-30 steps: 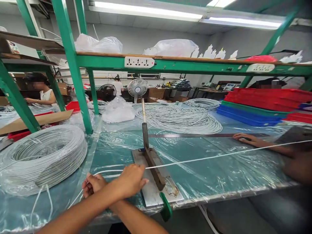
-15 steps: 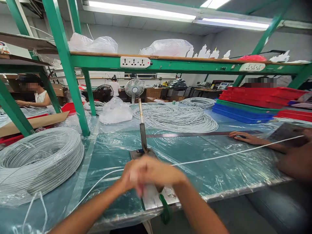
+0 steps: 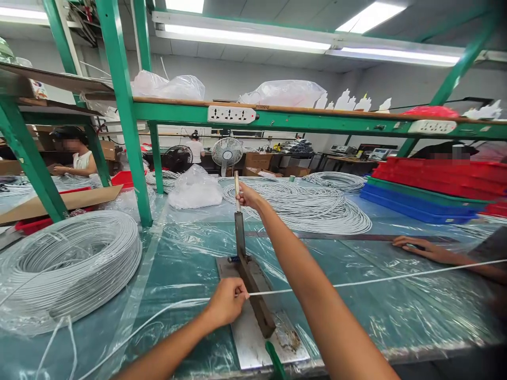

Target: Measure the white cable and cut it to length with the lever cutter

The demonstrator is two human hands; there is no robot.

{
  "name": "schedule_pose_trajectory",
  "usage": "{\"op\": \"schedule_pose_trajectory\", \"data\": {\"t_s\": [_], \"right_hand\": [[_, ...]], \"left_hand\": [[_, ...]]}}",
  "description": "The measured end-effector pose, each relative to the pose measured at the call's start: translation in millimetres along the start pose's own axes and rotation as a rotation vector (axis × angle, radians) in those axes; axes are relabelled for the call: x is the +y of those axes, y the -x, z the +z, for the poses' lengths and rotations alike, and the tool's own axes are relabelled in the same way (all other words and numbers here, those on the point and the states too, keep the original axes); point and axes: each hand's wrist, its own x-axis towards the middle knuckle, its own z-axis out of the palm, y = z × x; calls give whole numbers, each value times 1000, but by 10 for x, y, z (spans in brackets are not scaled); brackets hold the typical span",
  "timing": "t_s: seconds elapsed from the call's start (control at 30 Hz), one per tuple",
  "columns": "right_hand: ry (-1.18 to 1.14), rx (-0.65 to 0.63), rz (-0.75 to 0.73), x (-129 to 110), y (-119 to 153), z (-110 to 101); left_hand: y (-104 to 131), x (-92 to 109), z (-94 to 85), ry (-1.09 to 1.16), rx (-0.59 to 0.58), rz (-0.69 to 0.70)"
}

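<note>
My left hand (image 3: 227,302) is closed on a white cable (image 3: 180,304), pinching it just left of the cutter's blade arm. From there the cable runs right, passing the blade arm and going behind my right forearm toward the person at the right. My right hand (image 3: 249,196) is wrapped round the upper end of the upright lever of a hand cutter (image 3: 240,237). The cutter's metal base plate (image 3: 247,345) lies on the table before me. A green handle-like piece (image 3: 274,359) sticks out at its near edge.
A big coil of grey-white cable (image 3: 75,264) lies at left, with flatter cable loops (image 3: 317,203) behind the cutter. Stacked red and blue trays (image 3: 420,203) stand back right. A long metal ruler (image 3: 336,237) crosses the table. Another person's hand (image 3: 423,248) rests near its right end.
My hands, together and blurred over the cutter before, have separated. The right has gone up and forward onto the lever; the left now pinches the cable by the blade arm. The view has tilted up.
</note>
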Motion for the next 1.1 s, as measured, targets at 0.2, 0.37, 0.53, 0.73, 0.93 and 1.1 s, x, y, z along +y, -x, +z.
{"op": "schedule_pose_trajectory", "data": {"t_s": [0.2, 0.37, 0.53, 0.73, 0.93, 1.1], "right_hand": [[-107, -3, 32, -102, 109, 27], [-199, -57, -19, -207, 689, -140], [-227, -112, 18, -176, 1534, -399], [-147, -214, 169, 373, 2485, -660], [-79, -120, 307, 819, 3102, -587], [-154, -105, 440, 969, 3184, -466]], "left_hand": [[-184, -98, 90, 249, 30, -100], [-296, -203, 223, 315, 109, -145], [-315, -241, 266, 269, 177, -197], [-286, -230, 266, 187, 205, -217], [-271, -224, 252, 154, 203, -190], [-268, -216, 247, 139, 206, -184]]}}
